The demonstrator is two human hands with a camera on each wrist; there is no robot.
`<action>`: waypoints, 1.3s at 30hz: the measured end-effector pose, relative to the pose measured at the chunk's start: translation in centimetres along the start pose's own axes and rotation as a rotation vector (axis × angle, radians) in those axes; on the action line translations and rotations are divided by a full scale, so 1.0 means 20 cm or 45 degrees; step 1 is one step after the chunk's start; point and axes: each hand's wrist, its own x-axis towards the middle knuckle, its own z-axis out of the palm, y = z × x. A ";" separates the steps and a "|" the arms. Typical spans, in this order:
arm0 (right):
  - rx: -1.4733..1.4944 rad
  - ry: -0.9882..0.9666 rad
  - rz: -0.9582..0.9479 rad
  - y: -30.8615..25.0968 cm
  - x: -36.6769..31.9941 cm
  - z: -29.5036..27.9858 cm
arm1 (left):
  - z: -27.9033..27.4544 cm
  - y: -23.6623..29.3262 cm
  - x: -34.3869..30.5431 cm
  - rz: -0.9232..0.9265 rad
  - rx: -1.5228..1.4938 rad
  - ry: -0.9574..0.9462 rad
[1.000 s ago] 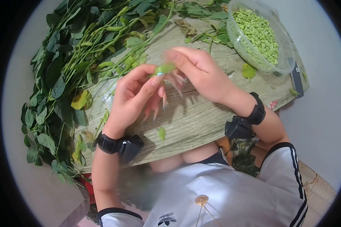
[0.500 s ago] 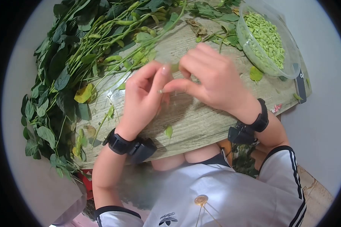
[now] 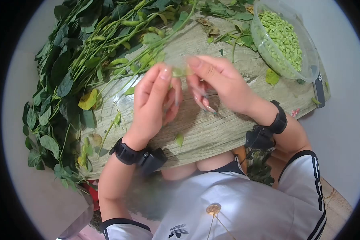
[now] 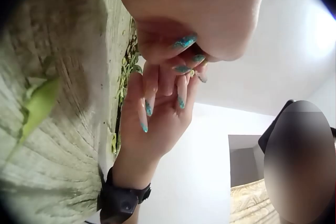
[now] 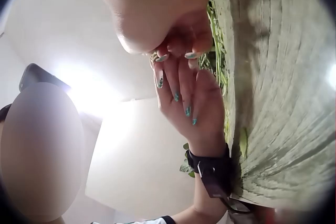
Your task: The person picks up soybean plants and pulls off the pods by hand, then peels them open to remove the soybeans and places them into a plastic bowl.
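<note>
Loose green piece (image 3: 179, 139), pod or shell unclear, near the table's (image 3: 212, 136) front edge. Beyond, left hand (image 3: 150, 100) pinches one end of a green pod (image 3: 179, 72), raised over the table; right hand (image 3: 228, 86) pinches the other, fingertips blurred. Fingers partly cover pod. Farther: leafy stems (image 3: 54, 82) and bowl (image 3: 310, 67) of beans (image 3: 283, 42), both cropped at top.

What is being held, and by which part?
A small, blurred green bean pod: the bare left hand pinches one end, the bare right hand apparently the other.
</note>
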 end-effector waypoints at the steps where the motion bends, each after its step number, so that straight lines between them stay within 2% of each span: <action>1: 0.003 -0.003 0.000 0.01 0.01 -0.01 | 0.00 -0.01 0.01 0.012 -0.080 0.097; 3: 0.118 0.074 -0.085 0.03 0.04 -0.03 | -0.04 0.00 0.03 0.070 -0.055 0.076; 5: 0.016 0.096 -0.136 -0.02 0.03 -0.05 | -0.04 0.00 0.04 0.048 -0.076 0.141; 7: -0.283 0.375 -0.335 -0.11 0.01 -0.08 | -0.04 0.00 0.04 0.032 -0.022 0.118; 9: -0.392 0.584 -0.711 -0.20 -0.02 -0.24 | -0.03 0.00 0.03 0.016 0.032 0.100; 11: -0.795 1.114 -0.579 -0.32 -0.10 -0.46 | -0.03 0.01 0.02 -0.031 0.152 -0.064; 12: -0.793 1.111 -0.581 -0.37 -0.15 -0.50 | -0.03 0.02 0.02 -0.074 0.192 -0.129; 14: -1.500 1.512 0.042 -0.44 -0.20 -0.52 | -0.03 0.03 0.01 -0.118 0.284 -0.203; 15: -1.507 1.514 0.035 -0.44 -0.21 -0.49 | -0.02 0.03 0.01 -0.161 0.375 -0.277; 17: -1.655 1.869 -0.387 -0.40 -0.23 -0.36 | -0.01 0.03 0.00 -0.106 0.417 -0.307; 19: -1.466 1.387 -0.584 -0.32 -0.24 -0.14 | 0.01 0.02 -0.01 -0.062 0.455 -0.335; 21: -1.220 0.864 -0.391 -0.17 -0.21 0.02 | 0.02 0.03 -0.02 0.008 0.434 -0.384; 22: -1.222 0.870 -0.396 -0.15 -0.21 0.02 | 0.01 0.03 -0.02 0.013 0.436 -0.390; 24: -0.923 0.289 0.042 -0.14 -0.19 0.03 | -0.03 0.02 0.00 0.040 0.608 -0.349; 25: -0.925 0.290 0.039 -0.16 -0.17 0.01 | -0.04 0.02 0.00 0.043 0.609 -0.350; 27: -1.138 0.465 -0.086 -0.22 -0.10 -0.06 | -0.04 0.01 0.02 0.299 0.574 0.027; 28: -1.148 0.465 -0.088 -0.23 -0.05 -0.08 | -0.07 0.02 0.04 0.338 0.681 0.150; 30: -1.606 0.588 -0.403 -0.23 0.06 -0.13 | -0.12 0.06 0.08 0.369 0.652 0.212; 31: -1.617 0.589 -0.413 -0.20 0.11 -0.16 | -0.14 0.07 0.09 0.387 0.630 0.276; 33: -2.017 0.280 -0.695 -0.12 0.20 -0.19 | -0.18 0.06 0.11 0.467 0.644 0.303; 39: -2.262 0.034 -0.582 -0.03 0.23 -0.09 | -0.19 0.02 0.14 0.660 0.715 0.308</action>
